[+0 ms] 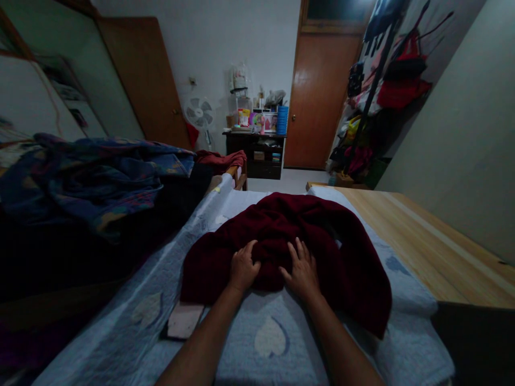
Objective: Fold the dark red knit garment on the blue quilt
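Dark red cloth (281,212) is being touched by the fingers of the left hand (242,268) and the right hand (303,273); on both, fingers are being kept loosely spread, thumbs apart, nothing clenched. Whether a fold is being pinched under the fingertips cannot be told. The hands are being held apart, at the cloth's near edge. The cloth, rumpled and arched, is being supported by a pale blue heart-print bedspread (241,343). A flat pale item (184,321) is being partly covered at its left near corner. To the right, a wooden board (434,236) is being left bare; to the left, blue patterned fabric (100,177) is being heaped. Farther back, a fan (200,112), a dark cabinet (237,155) and a closed door (322,102) are being shown.
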Motion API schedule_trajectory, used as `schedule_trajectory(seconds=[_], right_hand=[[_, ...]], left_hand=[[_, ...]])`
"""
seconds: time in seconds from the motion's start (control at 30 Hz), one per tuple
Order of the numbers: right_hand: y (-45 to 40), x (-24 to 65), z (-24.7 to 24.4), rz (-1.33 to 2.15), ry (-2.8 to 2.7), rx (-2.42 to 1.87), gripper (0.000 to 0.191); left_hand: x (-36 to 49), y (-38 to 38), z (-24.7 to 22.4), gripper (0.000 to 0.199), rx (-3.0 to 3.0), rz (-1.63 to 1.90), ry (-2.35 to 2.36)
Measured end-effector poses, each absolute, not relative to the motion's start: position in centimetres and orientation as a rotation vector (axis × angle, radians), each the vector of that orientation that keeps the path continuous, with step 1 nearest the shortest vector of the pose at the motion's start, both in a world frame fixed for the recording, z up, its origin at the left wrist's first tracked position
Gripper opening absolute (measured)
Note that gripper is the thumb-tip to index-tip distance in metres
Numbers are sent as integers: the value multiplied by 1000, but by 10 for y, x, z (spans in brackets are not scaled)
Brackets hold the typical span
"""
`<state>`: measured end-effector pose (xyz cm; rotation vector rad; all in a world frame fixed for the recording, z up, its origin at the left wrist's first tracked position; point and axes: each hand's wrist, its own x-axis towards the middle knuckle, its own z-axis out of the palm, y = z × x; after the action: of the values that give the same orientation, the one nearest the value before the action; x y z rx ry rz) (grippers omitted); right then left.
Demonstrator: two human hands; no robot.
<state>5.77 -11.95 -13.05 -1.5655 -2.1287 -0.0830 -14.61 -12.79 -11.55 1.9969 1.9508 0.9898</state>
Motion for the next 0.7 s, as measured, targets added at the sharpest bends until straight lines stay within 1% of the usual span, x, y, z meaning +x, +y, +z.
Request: schedule_trajectory(seconds=[0.13,0.3,0.4,0.47,0.63,0.7], right_hand=[[-120,58,-132,-60,-2115,-1556,74],[-120,60,-131,-28,-2097,-1520,77],[-119,61,-130,-18,-2087,-1500,77],[-119,61,-130,-14,-2077,-1495,78],[-121,61,-128,3,-2014,-1529,87],[-122,60,-128,12,-2018,-1556,88]], left_hand=[[-161,-125,-94,48,1918,974,1794],[-182,-115,-51,44,1823,1167,1601],[-188,-107,-28,41,1820,1203,1554],[-188,-101,-14,39,1910,1197,1597],[-185,-94,8,32,2179,1179,1940],[-188,-97,8,35,2149,1059,1855]])
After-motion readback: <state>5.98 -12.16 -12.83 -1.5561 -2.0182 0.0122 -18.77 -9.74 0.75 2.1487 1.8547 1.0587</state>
